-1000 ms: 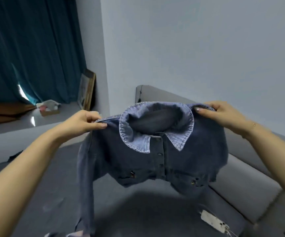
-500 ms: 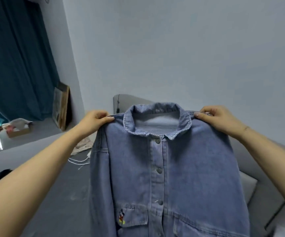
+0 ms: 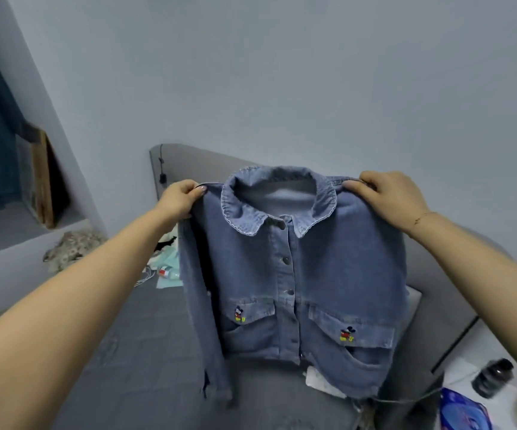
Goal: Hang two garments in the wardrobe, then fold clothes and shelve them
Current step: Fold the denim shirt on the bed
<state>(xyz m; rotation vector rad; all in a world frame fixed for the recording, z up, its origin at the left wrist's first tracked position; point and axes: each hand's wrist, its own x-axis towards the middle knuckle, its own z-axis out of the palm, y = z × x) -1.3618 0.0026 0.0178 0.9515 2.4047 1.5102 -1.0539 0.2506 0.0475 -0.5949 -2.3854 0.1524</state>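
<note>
A blue denim jacket [image 3: 319,274] with a rounded collar, snap buttons and two chest pockets with small cartoon patches hangs in the air in front of me, front side facing me. My left hand [image 3: 180,198] pinches its left shoulder seam. My right hand [image 3: 389,197] grips the other shoulder. One sleeve hangs down on the left, reaching toward the grey bed [image 3: 133,361]. The jacket's hem sits just above the bed surface.
A grey padded headboard [image 3: 189,162] stands behind the jacket against the wall. Crumpled clothes and a small bottle [image 3: 167,268] lie at the bed's far left. A wooden frame [image 3: 38,181] leans on a ledge. A dark jar [image 3: 493,380] sits at lower right.
The jacket has dropped lower and farther from me, so its full front with both pockets shows now. Both hands keep their hold on the shoulders. My view has tilted down toward the bed.
</note>
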